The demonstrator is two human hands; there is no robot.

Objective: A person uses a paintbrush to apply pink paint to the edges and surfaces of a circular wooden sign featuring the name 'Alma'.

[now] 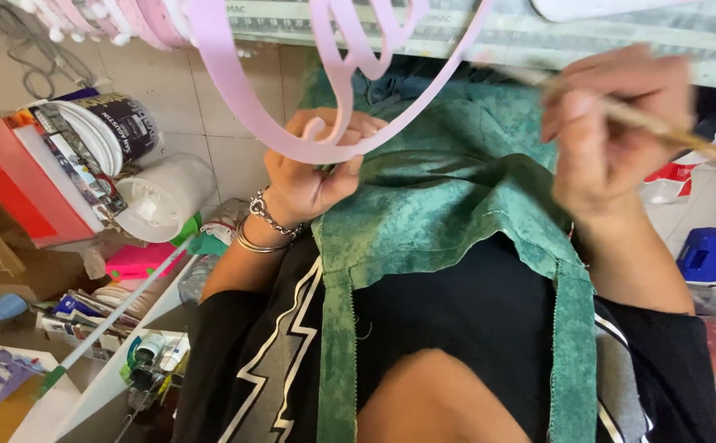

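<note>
My left hand (pixel 313 172), with metal bracelets on the wrist, grips the lower edge of a pink curved cut-out shape (pixel 243 98) that arcs up out of the top of the view. My right hand (pixel 604 123) is blurred and pinches a thin wooden stick (pixel 686 135), likely a brush handle, that slants off to the right. Both hands hover over a green apron (pixel 440 205) worn on a black shirt.
A paint bucket (pixel 124 123) and a white tub (pixel 161 197) stand on the tiled floor at left beside a red flat board (pixel 21 180). Small bottles and clutter (pixel 148 353) lie lower left. A blue box (pixel 711 254) sits at right. A table edge (pixel 620 41) runs along the top.
</note>
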